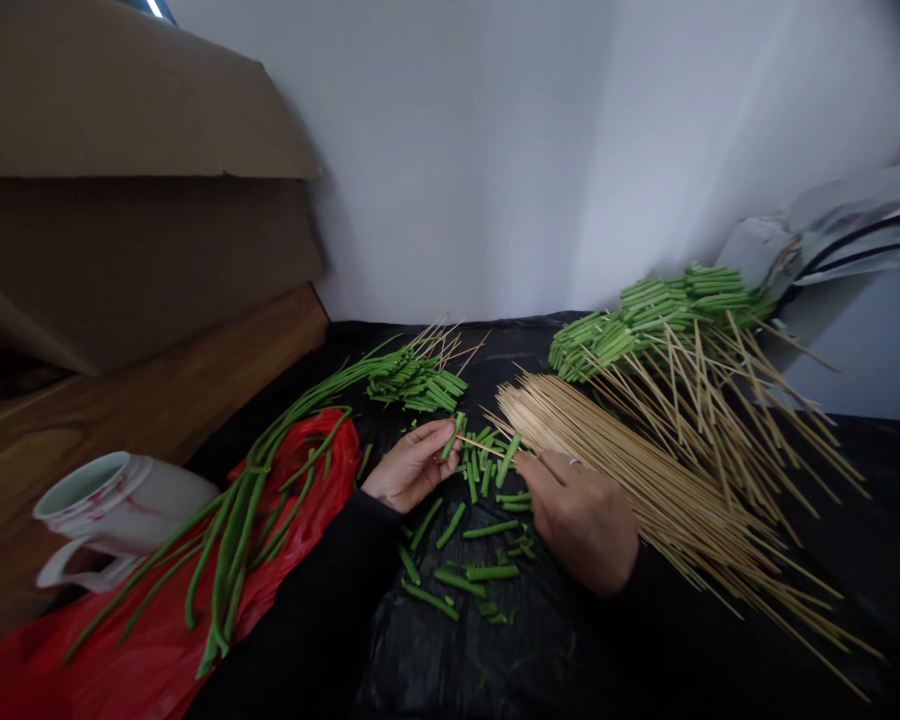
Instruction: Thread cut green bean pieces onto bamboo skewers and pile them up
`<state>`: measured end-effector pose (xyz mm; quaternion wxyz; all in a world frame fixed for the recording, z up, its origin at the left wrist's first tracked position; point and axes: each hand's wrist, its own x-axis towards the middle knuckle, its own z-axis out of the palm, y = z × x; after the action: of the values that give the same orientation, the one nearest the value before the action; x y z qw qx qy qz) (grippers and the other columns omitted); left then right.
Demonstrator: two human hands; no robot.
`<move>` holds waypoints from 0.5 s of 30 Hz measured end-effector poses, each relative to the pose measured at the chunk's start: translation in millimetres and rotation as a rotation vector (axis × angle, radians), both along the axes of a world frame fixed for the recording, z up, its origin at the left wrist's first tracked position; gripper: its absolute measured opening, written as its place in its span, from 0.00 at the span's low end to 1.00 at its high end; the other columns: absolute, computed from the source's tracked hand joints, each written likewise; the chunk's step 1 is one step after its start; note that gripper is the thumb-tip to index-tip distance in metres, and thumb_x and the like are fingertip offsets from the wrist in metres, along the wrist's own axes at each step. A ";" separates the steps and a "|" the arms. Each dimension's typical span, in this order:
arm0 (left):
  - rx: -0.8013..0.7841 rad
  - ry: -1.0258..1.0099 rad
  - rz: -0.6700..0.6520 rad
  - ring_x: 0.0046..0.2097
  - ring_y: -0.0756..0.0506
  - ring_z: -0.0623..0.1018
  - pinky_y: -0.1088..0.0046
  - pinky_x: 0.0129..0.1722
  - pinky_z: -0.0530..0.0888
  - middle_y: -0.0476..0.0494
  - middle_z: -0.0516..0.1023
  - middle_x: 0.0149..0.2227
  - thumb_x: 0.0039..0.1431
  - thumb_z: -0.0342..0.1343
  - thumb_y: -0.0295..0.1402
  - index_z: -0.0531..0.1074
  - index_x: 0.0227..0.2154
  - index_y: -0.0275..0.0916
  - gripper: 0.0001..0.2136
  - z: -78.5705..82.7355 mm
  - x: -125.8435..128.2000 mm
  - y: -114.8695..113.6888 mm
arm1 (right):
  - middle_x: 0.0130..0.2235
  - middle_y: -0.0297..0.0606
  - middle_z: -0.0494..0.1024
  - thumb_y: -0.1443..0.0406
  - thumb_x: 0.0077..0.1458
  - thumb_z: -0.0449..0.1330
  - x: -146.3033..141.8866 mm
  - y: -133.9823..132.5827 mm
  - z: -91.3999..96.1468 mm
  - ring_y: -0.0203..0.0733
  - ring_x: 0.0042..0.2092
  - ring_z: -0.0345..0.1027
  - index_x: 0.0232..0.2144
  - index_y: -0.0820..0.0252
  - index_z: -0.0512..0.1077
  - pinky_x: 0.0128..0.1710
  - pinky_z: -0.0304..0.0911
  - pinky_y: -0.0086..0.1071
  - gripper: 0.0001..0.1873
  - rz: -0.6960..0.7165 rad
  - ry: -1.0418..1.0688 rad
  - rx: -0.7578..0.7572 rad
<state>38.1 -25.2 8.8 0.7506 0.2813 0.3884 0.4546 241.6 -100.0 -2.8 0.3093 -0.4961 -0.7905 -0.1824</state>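
Note:
My left hand (412, 468) pinches a short cut piece of green bean (458, 428) between thumb and fingers. The fingers of my right hand (589, 520) are closed on a thin bamboo skewer (481, 443), whose far end meets that piece. Another cut piece (508, 460) lies across the skewer by my right fingertips; I cannot tell whether it is threaded on. Below and between the hands, several loose cut pieces (491, 531) are scattered over black plastic sheeting (412, 670).
Bare skewers (630, 450) lie in a large bundle at right. Behind them are stacked skewered beans (667, 310), with a smaller pile (412, 385) at centre-left. Long uncut beans (244, 515) rest on a red plastic bag (300, 560). A mug (157, 500) and cardboard box (142, 230) stand left.

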 end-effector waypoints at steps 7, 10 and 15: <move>0.001 0.047 0.020 0.34 0.51 0.79 0.78 0.34 0.76 0.40 0.80 0.35 0.51 0.63 0.22 0.77 0.34 0.32 0.07 1.5 0.5 -1.4 | 0.27 0.33 0.69 0.70 0.58 0.51 0.0 0.3 0.1 0.36 0.26 0.58 0.36 0.59 0.73 0.26 0.44 0.35 0.10 -0.035 -0.012 -0.004; -0.010 0.038 0.008 0.35 0.50 0.79 0.77 0.34 0.77 0.41 0.80 0.35 0.49 0.63 0.21 0.78 0.34 0.33 0.08 3.1 -0.8 -1.9 | 0.27 0.33 0.69 0.69 0.59 0.51 0.3 0.2 0.0 0.36 0.26 0.59 0.36 0.58 0.72 0.27 0.44 0.35 0.10 -0.035 -0.014 -0.011; -0.009 0.056 0.019 0.30 0.53 0.77 0.81 0.27 0.74 0.46 0.78 0.30 0.47 0.65 0.22 0.78 0.32 0.34 0.08 3.4 -2.7 -1.0 | 0.27 0.33 0.70 0.69 0.59 0.51 0.3 -0.5 0.3 0.36 0.26 0.59 0.37 0.58 0.72 0.27 0.43 0.35 0.10 -0.033 -0.010 -0.023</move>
<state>35.4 -26.2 12.2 0.7363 0.2870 0.4140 0.4518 241.9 -100.5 -2.5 0.2967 -0.5115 -0.7859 -0.1810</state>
